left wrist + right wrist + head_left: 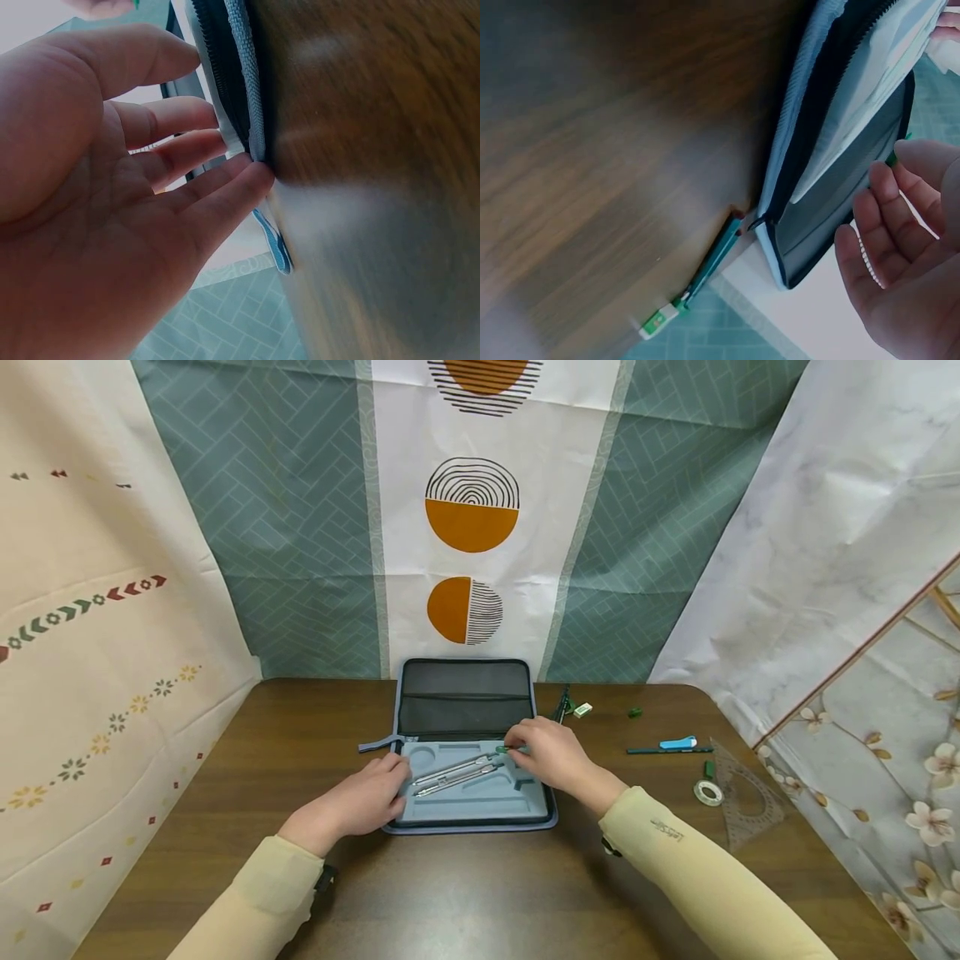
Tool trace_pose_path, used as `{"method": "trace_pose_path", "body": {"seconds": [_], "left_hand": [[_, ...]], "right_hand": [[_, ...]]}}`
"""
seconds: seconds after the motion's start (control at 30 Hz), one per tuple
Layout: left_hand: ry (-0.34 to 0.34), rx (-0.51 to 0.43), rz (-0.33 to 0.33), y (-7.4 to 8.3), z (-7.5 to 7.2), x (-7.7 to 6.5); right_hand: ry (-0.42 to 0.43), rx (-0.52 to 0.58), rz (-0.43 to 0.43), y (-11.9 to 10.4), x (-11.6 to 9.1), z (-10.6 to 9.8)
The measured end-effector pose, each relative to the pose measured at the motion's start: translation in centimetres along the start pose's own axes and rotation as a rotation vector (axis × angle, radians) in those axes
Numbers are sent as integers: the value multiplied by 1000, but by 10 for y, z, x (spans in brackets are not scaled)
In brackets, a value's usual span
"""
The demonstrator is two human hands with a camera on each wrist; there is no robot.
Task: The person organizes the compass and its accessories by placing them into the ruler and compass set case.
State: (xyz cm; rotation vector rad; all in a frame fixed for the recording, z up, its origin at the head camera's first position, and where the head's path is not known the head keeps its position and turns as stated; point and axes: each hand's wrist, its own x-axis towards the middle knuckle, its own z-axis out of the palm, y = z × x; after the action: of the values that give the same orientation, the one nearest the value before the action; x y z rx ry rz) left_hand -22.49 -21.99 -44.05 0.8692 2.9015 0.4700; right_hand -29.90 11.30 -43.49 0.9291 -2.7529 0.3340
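Note:
A blue zip case (480,831) lies unfolded on the table, its dark mesh lid (465,681) raised at the back. Two silver drawing compasses (453,774) lie slantwise in its pale blue moulded tray (468,810). My left hand (371,793) rests at the case's left side; its loosely extended fingers (217,199) touch the zipped edge (247,82). Over the tray's upper right, my right hand (551,752) pinches a small green item (502,749) between thumb and fingertips. Most of that item is covered by the fingers, and I cannot tell its kind.
Right of the lid lie dark green pencils (562,703) and an eraser (582,710). A small green piece (635,712) sits farther right. Beyond are a pencil (645,751), a blue cutter (678,742), a tape roll (708,792) and a clear protractor (750,802). Curtains surround the table (480,893).

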Motion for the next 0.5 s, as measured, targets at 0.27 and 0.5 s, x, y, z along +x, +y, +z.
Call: {"method": "trace_pose_path", "body": {"seconds": [0.27,0.5], "left_hand": [[5,-5,4,0,1,-1],[-2,-14,-16,-1,2,0]], "right_hand": [[-15,-1,-1,-10,11,2],[-43,-10,7,-16,23,6]]}}
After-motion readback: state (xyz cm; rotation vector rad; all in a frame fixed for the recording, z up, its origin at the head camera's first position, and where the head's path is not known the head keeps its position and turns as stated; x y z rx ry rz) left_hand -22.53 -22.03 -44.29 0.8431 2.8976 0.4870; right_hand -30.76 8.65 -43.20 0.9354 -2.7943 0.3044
